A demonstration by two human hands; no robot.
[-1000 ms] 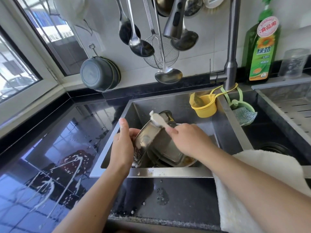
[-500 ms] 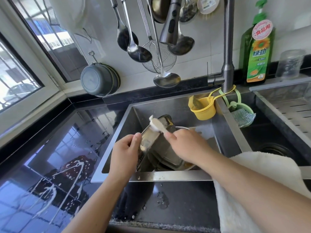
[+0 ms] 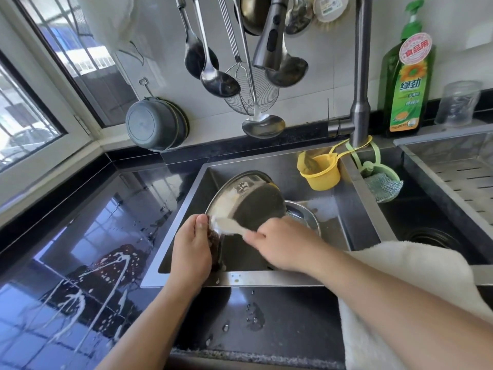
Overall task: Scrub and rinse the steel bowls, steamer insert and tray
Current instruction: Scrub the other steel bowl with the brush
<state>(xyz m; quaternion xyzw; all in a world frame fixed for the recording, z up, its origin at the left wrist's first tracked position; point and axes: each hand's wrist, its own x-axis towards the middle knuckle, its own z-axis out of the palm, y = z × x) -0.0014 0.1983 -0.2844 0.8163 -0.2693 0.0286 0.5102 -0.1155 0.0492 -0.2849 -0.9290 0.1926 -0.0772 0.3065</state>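
A soapy steel bowl stands tilted on its edge in the left sink basin, its outer side toward me. My left hand grips its near rim, thumb on top. My right hand holds a white brush whose head presses against the bowl's lower left side. Under the bowl lies more steelware, only its rim showing. Foam sits on the basin floor behind it.
The tap rises at the back, with a yellow cup and a green scourer holder hung on it. Ladles and a skimmer hang above. A detergent bottle stands back right, a white towel drapes the divider, and suds streak the black counter.
The bowl has been turned so its outer side faces me. The brush has swung from pointing up at the rim down to the bowl's lower left side.
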